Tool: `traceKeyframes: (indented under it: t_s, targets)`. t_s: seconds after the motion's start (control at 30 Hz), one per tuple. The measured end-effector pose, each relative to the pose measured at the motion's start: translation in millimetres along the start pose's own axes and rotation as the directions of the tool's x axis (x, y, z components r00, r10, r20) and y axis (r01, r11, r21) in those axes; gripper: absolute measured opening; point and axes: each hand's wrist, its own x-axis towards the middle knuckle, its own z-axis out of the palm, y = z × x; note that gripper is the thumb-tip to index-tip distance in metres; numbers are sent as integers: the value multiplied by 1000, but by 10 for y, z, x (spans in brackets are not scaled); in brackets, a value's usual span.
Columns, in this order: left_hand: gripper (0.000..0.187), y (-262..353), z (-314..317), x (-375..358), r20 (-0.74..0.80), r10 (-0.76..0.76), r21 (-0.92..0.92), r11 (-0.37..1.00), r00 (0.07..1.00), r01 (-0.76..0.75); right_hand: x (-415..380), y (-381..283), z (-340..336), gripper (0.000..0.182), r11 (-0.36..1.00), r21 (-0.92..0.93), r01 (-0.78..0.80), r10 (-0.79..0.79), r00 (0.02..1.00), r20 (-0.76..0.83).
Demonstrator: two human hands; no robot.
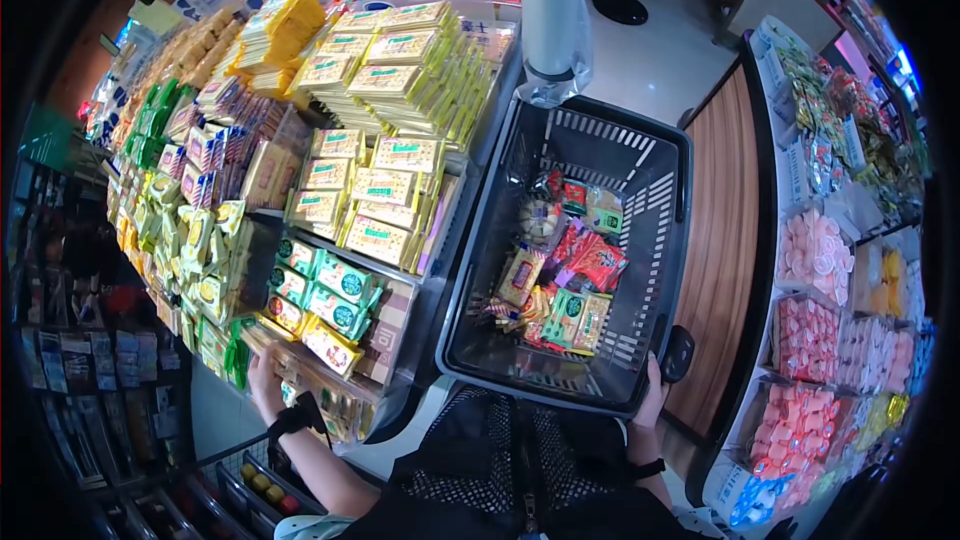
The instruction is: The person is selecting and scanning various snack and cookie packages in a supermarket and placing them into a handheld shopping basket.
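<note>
Beside the stepped snack bins, my left hand is at the near edge, next to green packets; fingertips partly hidden, can't tell if they're spread or closed on anything. My right hand grips the near right corner of the black basket, between the bins and a wood-grain counter. Basket looks like stiff, smooth plastic, probably fairly light with just small wrapped snacks inside; rim or corner is the sensible hold. Bin packets: likely light, slick film, contents maybe brittle, so pinch gently by flat sides or sealed ends. Text: "Biscuit" seems legible on cream-yellow packs; "司" on a checked panel by teal packets. Other labels too small or blurred.
</note>
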Motion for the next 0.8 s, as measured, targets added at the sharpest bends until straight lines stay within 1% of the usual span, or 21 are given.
traceKeyframes:
  t_s: [0.03,0.07,0.13,0.17,0.2,0.23,0.27,0.33,0.37,0.4,0.43,0.47,0.5,0.53,0.6,0.63,0.67,0.7,0.73,0.77,0.8]
  targets:
    - [27,76,8,-84,59,-81,-156,984,995,90,9,10,-7,30,1000,8,10,-10,1000,2]
    - [30,18,-77,-19,72,-150,-249,955,986,164,18,12,-18,30,1000,7,12,-12,1000,-6]
    - [41,22,-131,-119,206,-128,-328,925,970,191,43,23,-20,30,999,-33,13,-15,999,-47]
    - [41,-72,-249,-98,208,-128,-324,926,970,192,46,6,-8,30,999,-31,12,-14,999,-52]
    - [44,-211,-411,-29,192,-121,-491,848,974,202,42,-23,10,31,1000,-28,1,-3,999,-48]
    - [48,-323,-500,24,175,-117,-641,740,978,204,40,-38,20,32,1000,-25,-10,9,999,-44]
    - [48,-381,-486,27,177,-118,-637,743,977,205,40,-34,21,32,1000,-24,-11,10,999,-49]
    - [51,-520,-468,47,8,-47,-623,781,999,42,31,-16,22,29,999,-51,-6,3,998,-64]
    - [46,-620,-539,88,27,-21,-710,704,999,34,37,-11,17,29,999,-52,-7,4,998,-66]
    - [46,-543,-445,3,27,-22,-708,705,999,35,43,-3,7,29,999,-49,-9,6,998,-60]
    - [52,-339,-217,-203,-32,114,-789,607,993,-95,47,7,-3,29,999,-46,-11,8,998,-55]
    - [59,-229,-95,-314,-106,240,-849,483,965,-214,50,21,-15,29,999,-47,-12,9,998,-57]
    - [69,-147,-131,-289,-74,290,-907,377,954,-185,56,43,-23,29,999,-40,-10,7,999,-52]
    - [69,-118,-134,-310,-73,291,-907,378,954,-185,60,54,-28,29,999,-32,-7,6,999,-48]
    - [65,53,-98,-482,-3,382,-944,305,924,-129,62,48,-35,31,1000,-11,-14,13,999,-44]
    - [73,160,-43,-597,-14,334,-886,433,943,-166,60,40,-36,35,1000,8,-20,20,999,-39]
    - [73,95,-166,-627,-13,335,-886,434,942,-166,53,25,-30,35,1000,9,-20,21,999,-39]
    - [78,-33,-398,-683,153,271,-768,637,950,-58,45,1,-18,34,1000,-17,-18,17,999,-47]
    - [82,-36,-456,-753,298,171,-597,801,939,44,39,-18,-7,33,999,-44,-16,14,998,-54]
    - [90,-62,-470,-805,293,216,-460,886,931,-61,41,-32,5,33,999,-42,-17,14,998,-55]
    - [82,162,-245,-1021,353,252,-226,957,901,-179,45,-43,18,33,1000,-15,-25,24,999,-47]
